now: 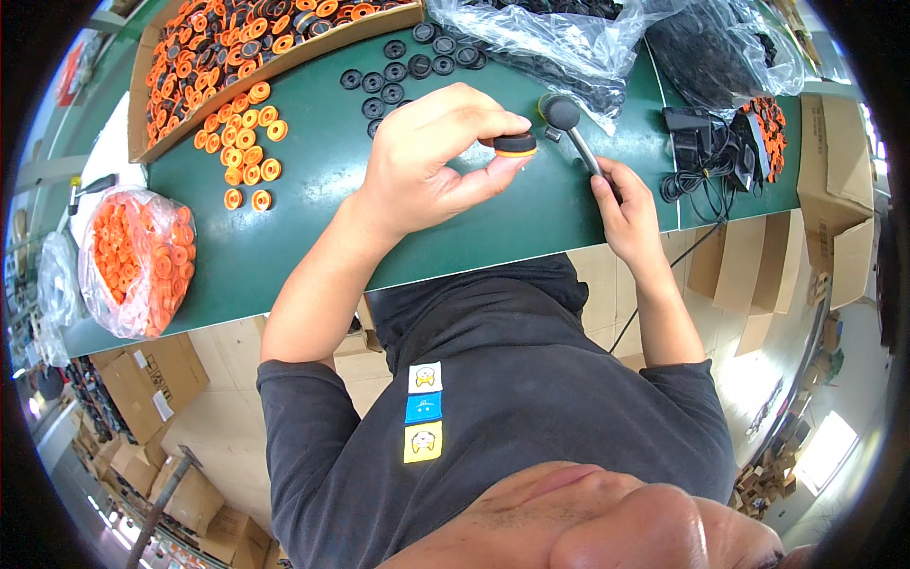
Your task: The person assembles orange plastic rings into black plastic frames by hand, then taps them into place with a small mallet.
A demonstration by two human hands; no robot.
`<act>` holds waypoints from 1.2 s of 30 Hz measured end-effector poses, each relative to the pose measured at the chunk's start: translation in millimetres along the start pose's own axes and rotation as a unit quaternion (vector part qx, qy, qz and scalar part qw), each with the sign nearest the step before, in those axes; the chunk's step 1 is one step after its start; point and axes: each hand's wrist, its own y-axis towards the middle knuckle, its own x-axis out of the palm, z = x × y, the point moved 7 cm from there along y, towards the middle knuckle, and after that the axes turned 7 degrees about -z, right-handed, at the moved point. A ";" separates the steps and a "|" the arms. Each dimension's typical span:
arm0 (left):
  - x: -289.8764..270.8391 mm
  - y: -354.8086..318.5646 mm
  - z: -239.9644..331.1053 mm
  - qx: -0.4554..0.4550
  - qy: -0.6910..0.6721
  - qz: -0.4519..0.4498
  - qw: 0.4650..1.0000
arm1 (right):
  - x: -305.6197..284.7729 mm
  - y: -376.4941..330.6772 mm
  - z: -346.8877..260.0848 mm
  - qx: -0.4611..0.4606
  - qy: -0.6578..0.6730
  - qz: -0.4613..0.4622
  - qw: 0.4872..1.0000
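Between thumb and fingers, my left hand pinches a round knob-like piece, black on top with an orange rim below, held above the green table. My right hand is closed around the handle of a rubber mallet. Its black head is up and to the right of the held piece, and the two are apart. Left of my left hand lie several loose orange round pieces. Beyond it, several black discs are spread on the table.
A cardboard tray full of orange and black pieces stands far left. A clear bag of orange pieces sits near left. Plastic bags of black parts lie at the back; black cables and cartons are right.
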 end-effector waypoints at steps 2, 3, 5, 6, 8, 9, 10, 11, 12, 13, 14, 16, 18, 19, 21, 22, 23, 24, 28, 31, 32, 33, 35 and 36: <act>0.2 -0.4 0.5 -0.003 -0.005 0.003 1.000 | -0.1 0.0 -1.2 0.009 0.000 -0.006 1.000; 0.4 -1.4 -0.8 -0.015 -0.015 0.006 1.000 | 0.4 0.5 -1.2 0.018 0.000 -0.013 1.000; -0.7 -1.4 -3.1 -0.026 -0.024 0.010 0.999 | 0.8 0.3 -0.4 0.017 -0.005 -0.015 1.000; -1.6 -0.9 -3.2 -0.021 -0.009 0.012 1.000 | 1.1 0.4 -0.1 0.016 -0.010 -0.017 1.000; -2.8 -0.7 -3.9 -0.017 0.007 0.016 1.000 | 0.7 0.5 -1.9 0.009 -0.010 -0.015 1.000; -3.7 -0.7 -4.2 -0.019 0.019 0.022 0.999 | 0.3 -0.1 -3.1 0.003 -0.010 -0.012 1.000; -4.3 -1.1 -4.5 -0.021 0.032 0.027 0.999 | 0.5 -0.8 -2.9 0.003 -0.010 -0.014 1.000; -4.2 -2.3 -5.7 -0.022 0.034 0.028 0.999 | 0.7 0.0 -2.0 0.006 -0.006 -0.013 1.000; -2.9 -4.7 -11.0 -0.044 -0.014 0.031 0.998 | 0.7 0.7 -1.6 0.009 -0.001 -0.012 1.000; -1.4 -6.9 -15.6 -0.066 -0.061 0.034 0.995 | 0.4 0.8 -3.4 0.006 -0.001 -0.013 1.000; 0.2 -8.0 -15.0 -0.066 -0.060 0.035 0.995 | 0.6 0.3 -3.4 0.019 -0.006 -0.021 1.000; 2.9 -11.6 -21.3 -0.116 -0.143 0.049 0.982 | 2.2 1.3 -2.2 0.031 -0.010 -0.030 0.999; 0.4 -10.9 -21.6 -0.111 -0.117 0.042 0.986 | 1.1 -0.5 -2.2 0.021 -0.009 -0.015 1.000; -0.6 -10.3 -20.6 -0.105 -0.091 0.034 0.990 | 1.4 -0.6 -0.8 0.021 -0.009 -0.016 1.000; -2.1 -10.5 -20.8 -0.116 -0.099 0.035 0.988 | 0.2 0.5 -1.3 0.001 -0.016 -0.009 1.000; -2.5 -11.0 -21.4 -0.126 -0.106 0.035 0.986 | 0.0 -0.3 -2.2 0.000 -0.016 -0.009 1.000; -3.3 -11.0 -20.9 -0.125 -0.106 0.035 0.986 | 0.3 -0.3 -2.4 0.006 -0.015 -0.014 1.000; -3.8 -11.4 -21.3 -0.132 -0.108 0.036 0.985 | 0.7 0.0 -2.4 0.011 -0.014 -0.018 1.000; -3.0 -10.5 -22.9 -0.145 -0.117 0.032 0.982 | 1.0 0.4 -1.7 0.014 -0.002 -0.016 1.000; -2.7 -9.9 -21.3 -0.130 -0.109 0.030 0.985 | 0.0 -1.0 -4.6 0.001 -0.015 -0.012 1.000; -2.6 -9.7 -21.2 -0.129 -0.108 0.029 0.985 | 0.6 -0.3 -3.6 0.006 -0.012 -0.014 1.000; -2.2 -10.4 -21.7 -0.137 -0.107 0.028 0.984 | 1.0 0.5 -2.8 0.011 -0.010 -0.016 1.000; -1.6 -10.7 -22.9 -0.144 -0.106 0.027 0.984 | 0.9 0.9 -3.0 0.010 -0.008 -0.017 1.000; -1.6 -10.5 -22.8 -0.141 -0.107 0.029 0.984 | 1.1 0.8 -3.1 0.010 -0.007 -0.019 1.000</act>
